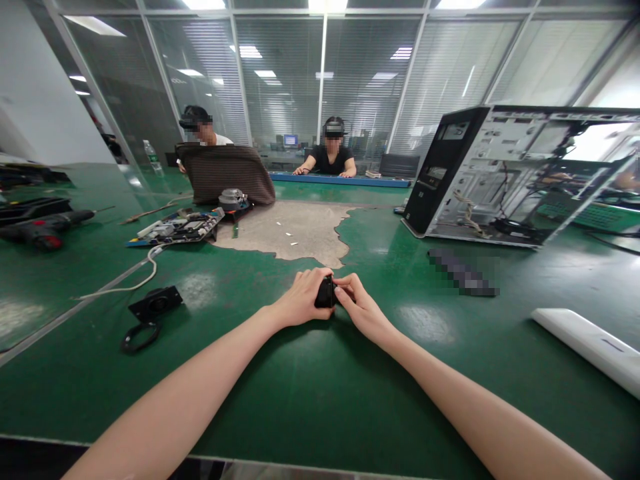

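Note:
In the head view, my left hand (300, 298) is wrapped round a small black block-like part (325, 294) just above the green table. My right hand (364, 308) meets the part from the right, with thumb and forefinger closed on its right side. What the right fingertips pinch is partly hidden, and the exact kind of the part cannot be made out. To the left on the table lie a black square piece with a round centre (159, 303) and a black ring-shaped piece (141, 337).
An open computer case (450, 170) stands at the right, a white oblong device (585, 343) nearer. At the left are a circuit board (175, 227), a cable (150, 270) and a power drill (50, 223). Two people wearing headsets sit across the green table (280, 387).

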`<state>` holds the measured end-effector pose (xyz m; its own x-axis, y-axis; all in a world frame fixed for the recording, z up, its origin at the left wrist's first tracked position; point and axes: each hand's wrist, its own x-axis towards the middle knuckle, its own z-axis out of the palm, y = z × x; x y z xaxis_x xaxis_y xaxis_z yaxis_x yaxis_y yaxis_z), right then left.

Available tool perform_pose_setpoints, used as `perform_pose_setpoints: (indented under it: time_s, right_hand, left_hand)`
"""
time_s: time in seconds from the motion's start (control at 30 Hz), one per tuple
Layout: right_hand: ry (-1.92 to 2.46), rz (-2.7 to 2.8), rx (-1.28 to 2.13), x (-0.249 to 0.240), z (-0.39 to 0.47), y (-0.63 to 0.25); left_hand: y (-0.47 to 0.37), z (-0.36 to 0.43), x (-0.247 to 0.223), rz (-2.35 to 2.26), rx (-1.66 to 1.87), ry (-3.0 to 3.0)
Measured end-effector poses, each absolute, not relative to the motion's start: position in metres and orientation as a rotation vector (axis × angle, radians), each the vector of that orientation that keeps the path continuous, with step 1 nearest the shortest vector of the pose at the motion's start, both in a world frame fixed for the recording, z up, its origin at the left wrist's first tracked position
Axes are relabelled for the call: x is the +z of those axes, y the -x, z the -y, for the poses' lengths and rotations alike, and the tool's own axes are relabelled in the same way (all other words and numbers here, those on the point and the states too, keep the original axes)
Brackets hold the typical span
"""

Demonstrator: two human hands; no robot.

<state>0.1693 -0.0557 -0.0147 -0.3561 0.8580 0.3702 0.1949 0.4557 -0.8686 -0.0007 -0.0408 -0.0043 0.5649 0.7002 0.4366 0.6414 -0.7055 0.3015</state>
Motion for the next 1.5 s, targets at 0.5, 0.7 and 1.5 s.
perform_pose_setpoints:
  time_s: [0.5, 0.7, 1.5]
  right_hand:
    - [0.872, 1.812, 0.937, -0.016, 0.0555, -0.1696]
    - [0.898, 1.793, 0.915, -0.0176, 0.051, -0.1671]
    - [0.861, 1.842, 0.97, -0.0134, 0.0567, -0.1684]
  left_hand:
    - [0.0009, 0.0409, -0.0043, -1.154, 0.826, -2.669]
    - [0.0, 0.0403, -0.0042, -1.163, 0.819, -2.675]
    - [0.0011, 0.0419, -0.0035, -1.16, 0.829, -2.665]
